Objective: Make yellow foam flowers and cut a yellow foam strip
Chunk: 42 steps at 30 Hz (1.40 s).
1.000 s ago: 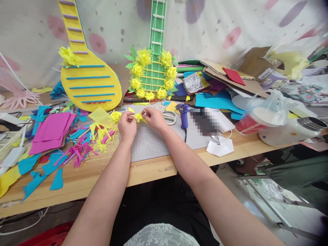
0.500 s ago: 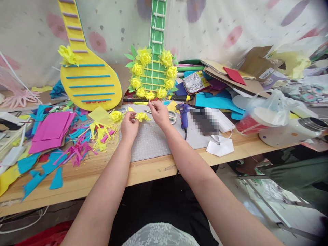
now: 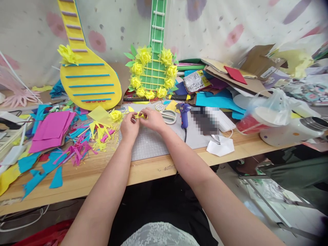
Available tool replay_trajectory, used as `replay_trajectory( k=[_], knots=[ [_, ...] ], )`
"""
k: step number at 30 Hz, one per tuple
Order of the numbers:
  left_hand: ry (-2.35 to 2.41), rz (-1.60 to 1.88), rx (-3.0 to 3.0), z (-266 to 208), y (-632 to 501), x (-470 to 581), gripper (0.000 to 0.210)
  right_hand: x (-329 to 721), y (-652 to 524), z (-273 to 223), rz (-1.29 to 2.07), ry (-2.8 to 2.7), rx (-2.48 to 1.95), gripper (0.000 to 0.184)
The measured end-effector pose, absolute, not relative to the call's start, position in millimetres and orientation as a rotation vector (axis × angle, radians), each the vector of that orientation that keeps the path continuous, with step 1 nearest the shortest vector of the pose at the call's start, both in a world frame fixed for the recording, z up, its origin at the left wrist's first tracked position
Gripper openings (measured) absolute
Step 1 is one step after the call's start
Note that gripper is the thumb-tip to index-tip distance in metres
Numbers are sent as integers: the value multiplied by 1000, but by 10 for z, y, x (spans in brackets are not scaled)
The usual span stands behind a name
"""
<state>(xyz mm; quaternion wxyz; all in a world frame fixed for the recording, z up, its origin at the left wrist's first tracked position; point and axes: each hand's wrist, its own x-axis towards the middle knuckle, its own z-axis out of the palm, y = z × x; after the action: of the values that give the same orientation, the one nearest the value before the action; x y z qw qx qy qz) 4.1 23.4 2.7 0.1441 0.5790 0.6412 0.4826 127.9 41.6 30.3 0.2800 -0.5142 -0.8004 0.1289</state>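
Above the grey cutting mat [image 3: 150,147], my left hand [image 3: 129,127] pinches a yellow paper flower [image 3: 140,116], which my fingers largely hide. The fingers of my right hand [image 3: 153,119] are closed on the same flower from the other side, so both hands meet over it. Just right of my right hand lie scissors [image 3: 171,118], their grey handles showing. A small white ring-shaped roll [image 3: 160,107] sits behind them. Another yellow paper flower [image 3: 116,116] lies left of my left hand, beside yellow scraps [image 3: 98,135].
A purple glue gun [image 3: 184,116] rests on the mat's right side. A yellow paper instrument [image 3: 89,82] and a green one [image 3: 156,73] ringed with yellow flowers lean at the back. Magenta sheets [image 3: 52,131] and scraps cover the left; a bagged cup [image 3: 263,121] stands right.
My right hand has come left and down from near the green instrument's base to the flower in my left hand. The white roll and more of the scissors now show.
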Motion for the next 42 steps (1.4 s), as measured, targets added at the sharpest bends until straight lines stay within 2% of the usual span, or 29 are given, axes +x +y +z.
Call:
replay_trajectory(
  k=[19,24,28,42],
  knots=[
    [1838,1294,1428,158,310,-10,29,1309,402,315,273,-2268,-1319,27],
    [1689,1255,1530,81,370,-112,29,1312,426,290,213,-2285,-1445,21],
    [1639,1276,1632,-2,336,-160,28,1299,455,256,166,-2247,-1508,25],
    [1389,1510,1014,-33,339,-141,22,1134,440,188,1,-2249,-1456,27]
  ],
)
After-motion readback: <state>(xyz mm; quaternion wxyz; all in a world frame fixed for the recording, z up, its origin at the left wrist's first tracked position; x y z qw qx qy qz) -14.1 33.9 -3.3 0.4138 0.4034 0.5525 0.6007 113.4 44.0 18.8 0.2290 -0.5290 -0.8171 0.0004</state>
